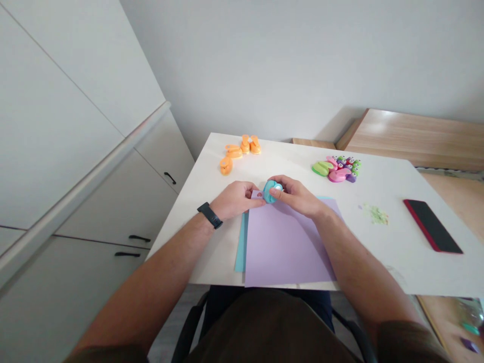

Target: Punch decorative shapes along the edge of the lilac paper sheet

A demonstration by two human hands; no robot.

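My left hand [240,197] pinches a small lilac paper piece [257,194] that bears a reddish cut-out or mark. Its right edge meets a turquoise craft punch [269,192], which my right hand [293,194] grips with the thumb on its front. Whether the paper sits inside the punch's slot I cannot tell. Both hands are over the far edge of a large lilac sheet [287,247]. Beneath that sheet, a light blue sheet [241,249] shows at the left.
Several orange punches [226,165] stand at the back left of the white table [200,242]. Green, pink and purple punches [339,174] cluster at the back right. Small paper bits [377,215] and a black and red flat object [432,225] lie to the right.
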